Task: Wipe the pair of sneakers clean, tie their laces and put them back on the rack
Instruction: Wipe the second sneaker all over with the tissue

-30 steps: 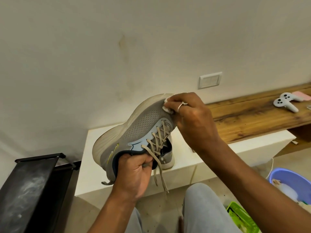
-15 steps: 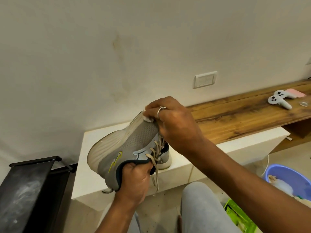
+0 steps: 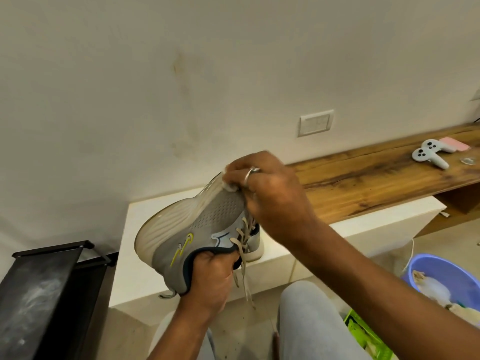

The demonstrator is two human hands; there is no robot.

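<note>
A grey sneaker (image 3: 205, 224) with a thick white sole and a yellow logo is held up in front of me, toe pointing up and right, its beige laces hanging loose. My left hand (image 3: 210, 279) grips it at the collar, fingers inside the opening. My right hand (image 3: 270, 193) pinches a small white wipe (image 3: 230, 187) against the toe end, by the sole edge. The second sneaker (image 3: 255, 245) stands on the white ledge (image 3: 145, 211) behind, mostly hidden by the first one. A black shoe rack (image 3: 49, 281) is at the lower left.
A wooden shelf (image 3: 363, 178) runs right along the wall and carries a white game controller (image 3: 428, 154) and a pink item (image 3: 455, 145). A blue basin (image 3: 441, 268) with cloths and a green basket (image 3: 368, 336) sit on the floor at lower right. My grey-trousered knee (image 3: 306, 315) is below.
The sneaker has been lowered a little and turned, showing more sole and the yellow logo. My right hand with the wipe slid along the toe toward the sole edge.
</note>
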